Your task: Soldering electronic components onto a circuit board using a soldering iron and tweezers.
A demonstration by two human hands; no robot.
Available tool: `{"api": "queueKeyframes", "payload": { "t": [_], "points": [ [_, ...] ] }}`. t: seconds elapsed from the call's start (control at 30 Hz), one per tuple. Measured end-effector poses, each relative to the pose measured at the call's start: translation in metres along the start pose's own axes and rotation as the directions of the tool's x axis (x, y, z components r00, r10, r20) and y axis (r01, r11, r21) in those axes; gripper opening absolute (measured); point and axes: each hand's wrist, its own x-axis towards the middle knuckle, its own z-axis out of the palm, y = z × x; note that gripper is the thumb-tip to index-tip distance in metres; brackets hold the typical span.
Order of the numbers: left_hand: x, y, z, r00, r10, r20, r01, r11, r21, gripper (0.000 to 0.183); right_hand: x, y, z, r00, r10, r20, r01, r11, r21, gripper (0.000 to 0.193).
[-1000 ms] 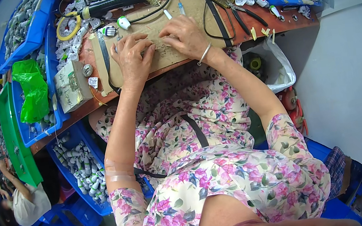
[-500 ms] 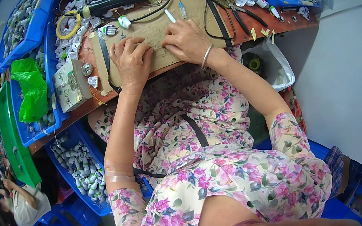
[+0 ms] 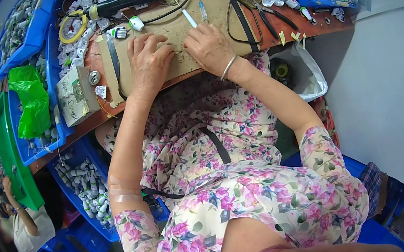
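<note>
My left hand [image 3: 149,64] rests on a brown cardboard sheet [image 3: 173,40], fingers curled and pressed together. Whatever may be in its fingertips is hidden. Beside it my right hand [image 3: 209,47] is bent palm-down, its fingers drawn in and their tips out of sight. A white pen-like stick [image 3: 189,18] lies just beyond the right fingers, near a thin screwdriver [image 3: 203,11] with a clear blue handle. Past my left fingers are a white-and-green bulb base [image 3: 136,23] and a white piece with green and dark stripes [image 3: 118,32].
Black-handled pliers [image 3: 269,17] lie right of the cardboard. A thick black handle on a cable [image 3: 127,3] and a yellow tape ring [image 3: 73,27] sit at the back left, among white plastic pieces. Blue bins [image 3: 57,94] flank the table; another person [image 3: 32,227] is at far left.
Both hands have shifted slightly on the cardboard, the left one a little to the right. The small metal piece by the left fingers is now hidden. The other person's arm has risen.
</note>
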Motion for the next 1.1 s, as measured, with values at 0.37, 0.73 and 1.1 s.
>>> {"api": "queueKeyframes", "payload": {
  "t": [0.37,0.73,1.1],
  "points": [
    [0.011,0.001,-0.006,0.994,0.072,0.077,-0.075,0.997,0.034,0.005,0.009,0.006,0.002,0.995,0.062,-0.078,-0.048,0.984,0.173,0.011],
    [0.024,0.004,-0.011,0.975,0.072,0.211,-0.078,0.997,0.024,0.005,0.001,0.006,0.007,0.998,-0.002,-0.061,0.014,0.980,0.198,0.013],
    [0.024,0.005,-0.009,0.972,0.095,0.213,-0.108,0.993,0.047,0.006,0.008,0.010,0.012,0.998,0.038,-0.059,-0.017,0.948,0.317,0.015]
  ]
}}
